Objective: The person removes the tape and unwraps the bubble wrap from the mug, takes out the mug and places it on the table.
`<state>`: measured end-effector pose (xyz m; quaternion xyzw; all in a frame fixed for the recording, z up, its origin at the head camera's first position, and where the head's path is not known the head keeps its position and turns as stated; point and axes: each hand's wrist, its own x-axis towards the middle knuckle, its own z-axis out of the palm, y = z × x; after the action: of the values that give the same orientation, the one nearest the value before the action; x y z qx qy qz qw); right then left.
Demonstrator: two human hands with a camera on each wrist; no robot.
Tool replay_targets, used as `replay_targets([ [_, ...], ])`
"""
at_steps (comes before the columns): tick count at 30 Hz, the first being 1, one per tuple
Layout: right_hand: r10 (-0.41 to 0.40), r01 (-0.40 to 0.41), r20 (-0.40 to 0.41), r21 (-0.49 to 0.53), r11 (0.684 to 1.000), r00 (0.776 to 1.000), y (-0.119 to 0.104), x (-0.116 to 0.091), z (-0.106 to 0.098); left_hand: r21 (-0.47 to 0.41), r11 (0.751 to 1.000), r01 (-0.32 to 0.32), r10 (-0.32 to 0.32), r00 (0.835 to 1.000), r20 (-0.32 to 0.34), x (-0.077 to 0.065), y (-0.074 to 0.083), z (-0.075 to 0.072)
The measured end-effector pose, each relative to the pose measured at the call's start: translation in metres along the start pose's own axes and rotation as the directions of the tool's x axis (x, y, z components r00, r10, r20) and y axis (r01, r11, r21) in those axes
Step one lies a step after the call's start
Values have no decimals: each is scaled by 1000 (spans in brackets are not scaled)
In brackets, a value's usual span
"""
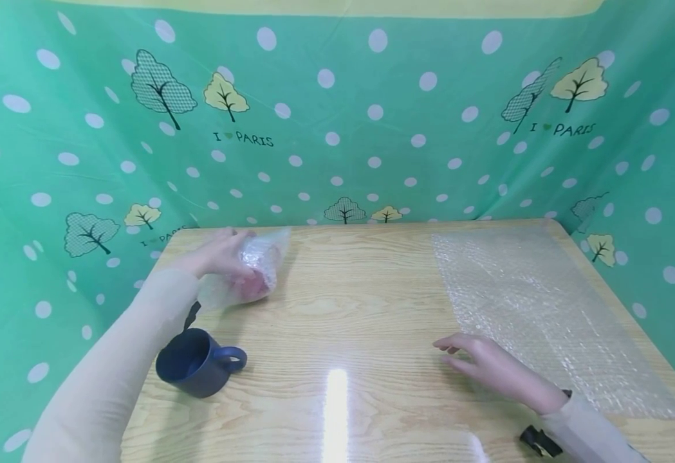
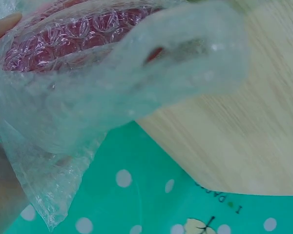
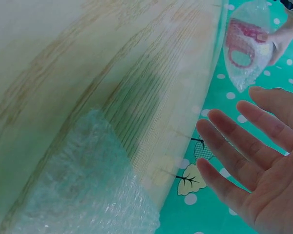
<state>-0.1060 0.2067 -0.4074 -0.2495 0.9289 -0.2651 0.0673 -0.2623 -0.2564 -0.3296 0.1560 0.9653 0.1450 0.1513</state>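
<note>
At the table's back left, my left hand (image 1: 224,254) grips a red mug wrapped in bubble wrap (image 1: 256,283). Through the clear wrapping, the right wrist view shows the mug's red body and looped handle (image 3: 241,58). Close up in the left wrist view, loose film sticks out past the wrapped red mug (image 2: 68,46), and only part of the hand shows. My right hand (image 1: 490,363) is held over the table at the left edge of a flat bubble wrap sheet (image 1: 522,302). Its fingers (image 3: 234,136) are spread and relaxed, holding nothing.
A dark blue mug (image 1: 204,370) stands beside the left forearm, its handle pointing right. The wooden table (image 1: 349,289) has a bright light reflection near the front. A black strap piece (image 1: 540,442) shows by the right sleeve. Green dotted cloth (image 1: 349,116) hangs behind and at both sides.
</note>
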Motion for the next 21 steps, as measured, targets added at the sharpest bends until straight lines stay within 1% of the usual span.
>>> replay_targets([
  [3, -5, 5, -4, -3, 1000, 1000, 0, 0, 0, 1, 1000, -8, 8, 1000, 14, 3, 9, 1],
  [7, -7, 7, -3, -5, 1000, 1000, -1, 0, 0, 74, 994, -79, 81, 996, -25, 10, 21, 4],
  [10, -7, 7, 1, -4, 1000, 1000, -2, 1, -1, 136, 983, -126, 135, 989, -55, 14, 31, 7],
  [12, -12, 12, 1, -2, 1000, 1000, -2, 1, -1, 149, 980, -135, 145, 988, -57, 15, 39, 8],
  [15, -22, 22, -3, 1, 1000, 1000, -3, 2, -1, 173, 971, -167, 181, 981, -64, 18, 50, 10],
  [21, -23, 23, 0, 10, 1000, 1000, -5, 4, -2, 192, 958, -214, 226, 973, -48, 22, 71, 14],
])
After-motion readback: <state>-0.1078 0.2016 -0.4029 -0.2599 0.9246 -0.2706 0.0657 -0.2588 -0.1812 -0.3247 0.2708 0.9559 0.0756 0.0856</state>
